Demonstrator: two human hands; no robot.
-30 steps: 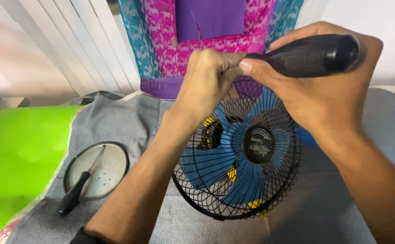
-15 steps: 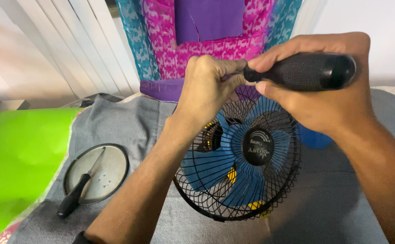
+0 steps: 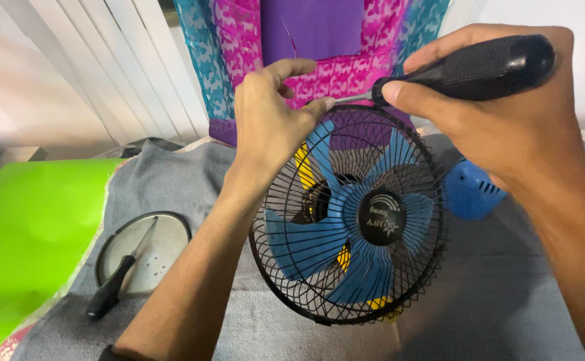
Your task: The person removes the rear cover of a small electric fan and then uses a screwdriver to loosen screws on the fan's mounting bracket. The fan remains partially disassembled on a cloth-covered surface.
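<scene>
Head view. Small fan, black wire guard over blue blades, stands tilted on a grey cloth that covers the surface. Left hand pinches the guard's top rim, thumb and forefinger closed on something there; what it grips is too small to tell, possibly a screw or clip. Right hand wraps tight round the black handle of a screwdriver, shaft lying near level, tip meeting the left fingertips at the rim. Blue motor housing shows behind the guard, right side. Left of the fan: round metal plate with a second screwdriver lying across it. Green sheet at far left. Pink and teal fabric hangs behind.
</scene>
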